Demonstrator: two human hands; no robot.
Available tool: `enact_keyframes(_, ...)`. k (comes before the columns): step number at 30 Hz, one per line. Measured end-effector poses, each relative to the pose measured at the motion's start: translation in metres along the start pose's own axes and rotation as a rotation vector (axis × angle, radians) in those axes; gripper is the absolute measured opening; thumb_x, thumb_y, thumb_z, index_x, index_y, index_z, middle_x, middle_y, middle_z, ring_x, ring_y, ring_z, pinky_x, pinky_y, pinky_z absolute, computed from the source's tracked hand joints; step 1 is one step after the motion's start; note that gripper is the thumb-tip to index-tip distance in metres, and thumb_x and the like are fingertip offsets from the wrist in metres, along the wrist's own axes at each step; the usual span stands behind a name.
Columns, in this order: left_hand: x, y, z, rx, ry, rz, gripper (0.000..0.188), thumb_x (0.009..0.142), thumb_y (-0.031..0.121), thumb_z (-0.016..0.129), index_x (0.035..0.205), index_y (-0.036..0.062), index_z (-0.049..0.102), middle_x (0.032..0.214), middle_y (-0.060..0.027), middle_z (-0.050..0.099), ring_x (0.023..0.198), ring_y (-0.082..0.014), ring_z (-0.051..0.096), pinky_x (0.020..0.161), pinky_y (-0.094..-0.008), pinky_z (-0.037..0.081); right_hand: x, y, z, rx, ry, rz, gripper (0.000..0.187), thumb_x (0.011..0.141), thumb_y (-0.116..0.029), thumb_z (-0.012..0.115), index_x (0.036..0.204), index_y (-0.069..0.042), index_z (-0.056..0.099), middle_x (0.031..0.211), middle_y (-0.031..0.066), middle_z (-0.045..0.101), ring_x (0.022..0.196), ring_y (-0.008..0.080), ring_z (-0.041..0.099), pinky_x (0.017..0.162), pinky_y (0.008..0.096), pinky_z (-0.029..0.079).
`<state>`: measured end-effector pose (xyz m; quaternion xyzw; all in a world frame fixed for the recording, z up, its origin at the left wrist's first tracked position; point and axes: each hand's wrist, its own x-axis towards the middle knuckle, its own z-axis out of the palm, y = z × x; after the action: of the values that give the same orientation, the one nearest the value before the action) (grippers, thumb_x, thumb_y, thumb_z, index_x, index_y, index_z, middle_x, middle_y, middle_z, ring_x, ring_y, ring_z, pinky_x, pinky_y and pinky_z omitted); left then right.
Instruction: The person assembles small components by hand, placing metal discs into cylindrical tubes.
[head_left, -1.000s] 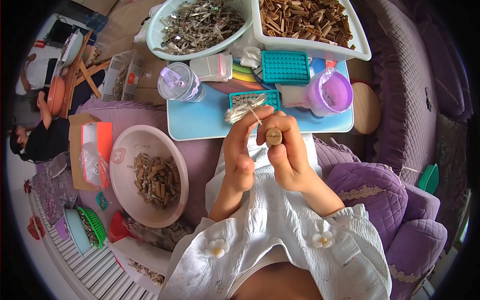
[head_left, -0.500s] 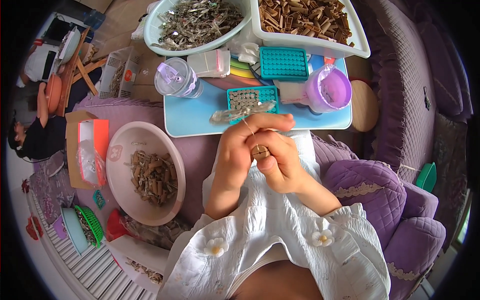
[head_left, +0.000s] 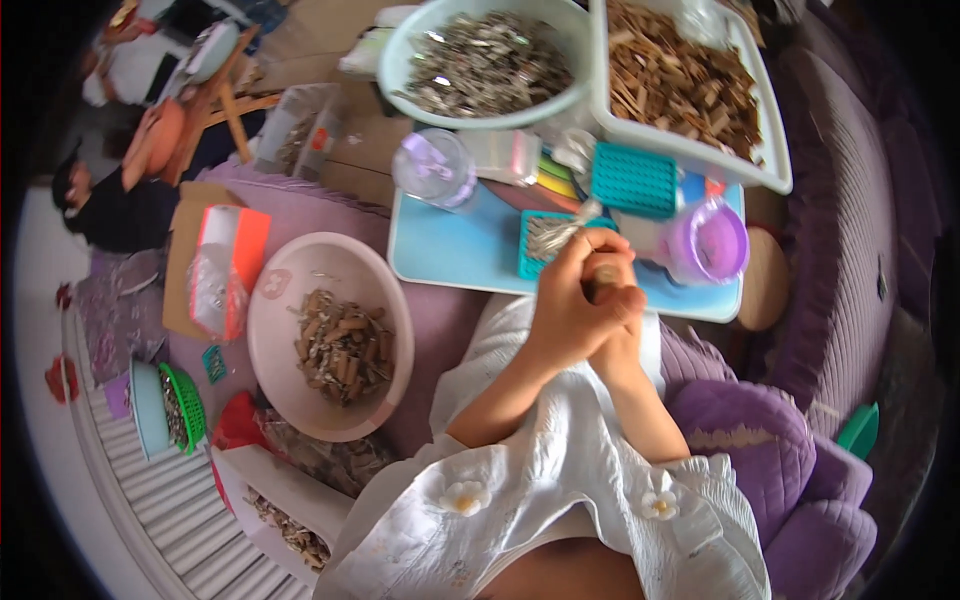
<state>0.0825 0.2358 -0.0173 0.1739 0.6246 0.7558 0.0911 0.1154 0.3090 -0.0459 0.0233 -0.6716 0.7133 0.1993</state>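
Over the near edge of a blue low table (head_left: 450, 255), my left hand (head_left: 575, 315) and my right hand (head_left: 622, 345) are pressed together, fingers closed. Between them shows the tan end of a small brown tube (head_left: 605, 273); the rest is covered by my fingers. A twist of clear plastic (head_left: 585, 213) sticks up past the fingers of my left hand. Just beyond lies a teal grid tray (head_left: 527, 262) with small round pieces in it, partly hidden by my hand. Another teal tray (head_left: 635, 180) sits farther back, beside a purple cup (head_left: 720, 245).
A pink basin (head_left: 262, 345) with brown tubes stands at my left. Behind the table are a pale basin (head_left: 395, 75) of shiny wrapped pieces and a white bin (head_left: 690, 130) of brown pieces. A lidded clear cup (head_left: 433, 170) stands on the table. Another person (head_left: 125, 215) sits far left.
My view has shifted, so the scene sits farther right and slightly tilted. My hands have closed together around the tube; its slotted end and the thread seen earlier are now mostly hidden.
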Motion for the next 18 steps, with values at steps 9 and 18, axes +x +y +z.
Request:
enact_keyframes(9, -0.019, -0.027, -0.004, -0.076, 0.122, 0.09, 0.042, 0.075, 0.025, 0.06, 0.104, -0.0014, 0.047, 0.098, -0.0103, 0.049, 0.088, -0.0178, 0.048, 0.079, -0.0282, 0.038, 0.014, -0.011, -0.008, 0.469, 0.189, 0.109, 0.036, 0.082, -0.034, 0.05, 0.096, -0.001, 0.048, 0.081, 0.0006, 0.047, 0.068, 0.0077, 0.043, 0.062, 0.0203, 0.036)
enact_keyframes(18, -0.015, -0.007, -0.023, 0.229, 0.231, 0.34, 0.037, 0.074, 0.026, 0.061, 0.097, -0.0023, 0.052, 0.095, -0.0091, 0.048, 0.087, -0.0176, 0.046, 0.076, -0.0294, 0.037, 0.006, -0.028, -0.01, -0.266, -0.104, 0.307, 0.022, 0.083, -0.015, 0.047, 0.07, 0.002, 0.053, 0.061, 0.0055, 0.053, 0.05, 0.0101, 0.042, 0.046, 0.0237, 0.033)
